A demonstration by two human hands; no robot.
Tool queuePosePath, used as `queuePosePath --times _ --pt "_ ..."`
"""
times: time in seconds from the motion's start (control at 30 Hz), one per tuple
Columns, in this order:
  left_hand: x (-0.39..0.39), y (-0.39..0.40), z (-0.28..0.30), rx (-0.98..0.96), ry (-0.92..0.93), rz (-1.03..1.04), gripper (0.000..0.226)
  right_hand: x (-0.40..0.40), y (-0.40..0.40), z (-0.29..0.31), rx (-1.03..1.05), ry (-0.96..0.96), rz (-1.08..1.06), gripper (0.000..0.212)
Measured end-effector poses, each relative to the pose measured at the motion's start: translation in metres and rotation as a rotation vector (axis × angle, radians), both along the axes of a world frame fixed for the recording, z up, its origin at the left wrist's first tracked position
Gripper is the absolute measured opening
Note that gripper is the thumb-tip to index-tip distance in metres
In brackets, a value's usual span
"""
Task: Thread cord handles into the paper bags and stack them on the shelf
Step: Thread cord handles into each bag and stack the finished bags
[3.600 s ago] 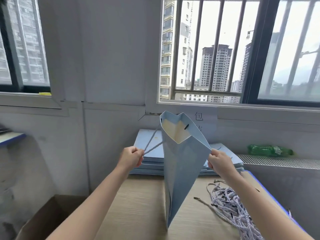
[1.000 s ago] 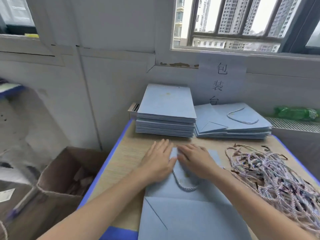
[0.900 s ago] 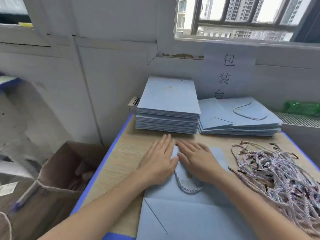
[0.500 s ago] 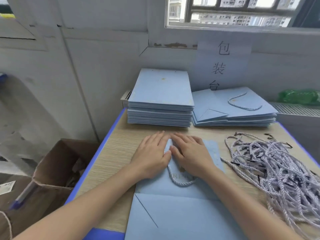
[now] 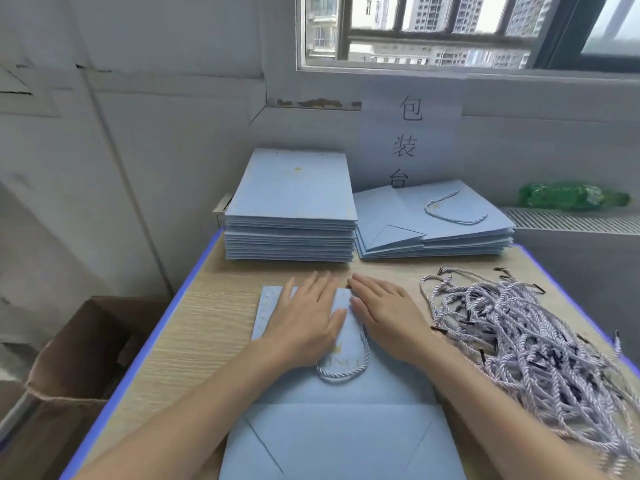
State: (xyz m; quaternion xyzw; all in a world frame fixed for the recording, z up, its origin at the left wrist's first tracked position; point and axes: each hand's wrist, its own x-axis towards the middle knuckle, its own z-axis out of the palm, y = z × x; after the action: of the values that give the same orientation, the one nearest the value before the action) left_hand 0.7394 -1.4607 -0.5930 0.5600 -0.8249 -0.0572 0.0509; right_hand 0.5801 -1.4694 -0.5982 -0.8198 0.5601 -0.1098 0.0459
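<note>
- Wooden table [image 5: 194,327], blue-edged, under everything
- Flat blue paper bag [image 5: 332,410] at near centre of table, cord handle [image 5: 343,374] looped on top
- Pile of loose cords [image 5: 519,344] at right
- Left hand [image 5: 304,320] and right hand [image 5: 384,317] flat, fingers straight, pressing upper part of bag, thumbs nearly touching

A barred window [image 5: 450,29] let daylight onto grey walls [image 5: 156,116] — a wooden table [image 5: 194,327] stood below, beside a cardboard box [image 5: 69,368].
</note>
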Motion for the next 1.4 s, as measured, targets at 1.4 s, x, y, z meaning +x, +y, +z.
queuePosePath --times 1.4 --pt "-0.004 0.002 0.177 -0.784 0.595 -0.122 0.031 -0.057 0.024 0.233 -0.316 -0.662 -0.140 0.020"
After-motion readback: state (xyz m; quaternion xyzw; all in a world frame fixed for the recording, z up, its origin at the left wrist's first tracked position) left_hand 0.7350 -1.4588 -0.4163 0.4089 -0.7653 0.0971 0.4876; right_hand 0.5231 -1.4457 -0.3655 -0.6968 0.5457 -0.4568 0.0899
